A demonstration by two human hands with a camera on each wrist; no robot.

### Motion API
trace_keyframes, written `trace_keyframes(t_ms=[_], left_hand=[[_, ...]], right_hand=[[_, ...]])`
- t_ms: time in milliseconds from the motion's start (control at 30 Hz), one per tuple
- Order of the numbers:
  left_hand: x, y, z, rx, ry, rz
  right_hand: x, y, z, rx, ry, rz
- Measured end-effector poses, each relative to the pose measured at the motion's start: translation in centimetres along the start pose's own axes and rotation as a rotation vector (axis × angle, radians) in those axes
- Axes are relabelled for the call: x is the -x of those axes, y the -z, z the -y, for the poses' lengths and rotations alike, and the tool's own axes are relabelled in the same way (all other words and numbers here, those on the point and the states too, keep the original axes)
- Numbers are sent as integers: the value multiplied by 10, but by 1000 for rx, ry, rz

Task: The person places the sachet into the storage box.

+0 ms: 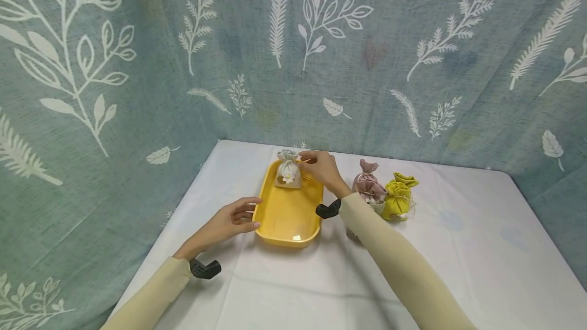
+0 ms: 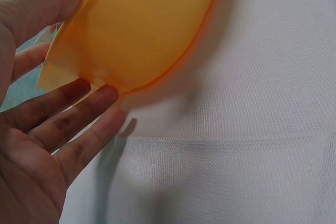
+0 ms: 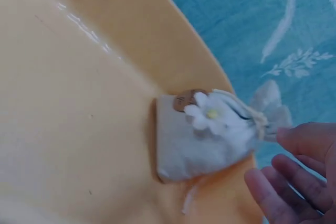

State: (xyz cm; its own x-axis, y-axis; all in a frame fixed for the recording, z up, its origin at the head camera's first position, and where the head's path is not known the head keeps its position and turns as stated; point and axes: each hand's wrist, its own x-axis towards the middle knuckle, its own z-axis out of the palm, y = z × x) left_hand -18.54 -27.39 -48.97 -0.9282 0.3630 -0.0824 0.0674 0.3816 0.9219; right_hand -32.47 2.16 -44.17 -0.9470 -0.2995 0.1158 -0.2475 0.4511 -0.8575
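A light beige drawstring pouch (image 1: 288,173) with a white flower and a brown tag stands at the far end of a yellow tray (image 1: 286,218), leaning on its wall. My right hand (image 1: 321,169) is beside the pouch's gathered neck. In the right wrist view, the thumb tip (image 3: 286,136) meets that neck while the other visible fingers spread loosely below. At the tray's left side is my left hand (image 1: 231,220), its thumb and fingertips touching the wall and rim. The left wrist view shows those fingers (image 2: 79,111) mostly straight and spread.
Right of the tray, partly behind my right forearm, is a group of pouches: a pink one (image 1: 367,182), a yellow-green one (image 1: 399,197) and others mostly covered. White cloth (image 1: 458,248) covers the table. A green leaf-patterned curtain (image 1: 367,90) hangs behind and at the left.
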Motion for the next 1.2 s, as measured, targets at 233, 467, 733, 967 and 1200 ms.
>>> trace_keyframes(t_ms=[233, 467, 733, 967, 1200], left_hand=[[-2, 2, 0, -13, -4, 8], [-1, 7, -2, -36, -25, -2], [-2, 2, 2, -26, -7, 4], [0, 2, 1, -21, 25, -8], [-1, 1, -2, -17, 17, -8]], right_hand=[[22, 37, 2, 27, 26, 44], [51, 75, 4, 114, 47, 61], [96, 113, -14, 128, 23, 29], [127, 133, -31, 142, 32, 22], [160, 145, -47, 187, -19, -55]])
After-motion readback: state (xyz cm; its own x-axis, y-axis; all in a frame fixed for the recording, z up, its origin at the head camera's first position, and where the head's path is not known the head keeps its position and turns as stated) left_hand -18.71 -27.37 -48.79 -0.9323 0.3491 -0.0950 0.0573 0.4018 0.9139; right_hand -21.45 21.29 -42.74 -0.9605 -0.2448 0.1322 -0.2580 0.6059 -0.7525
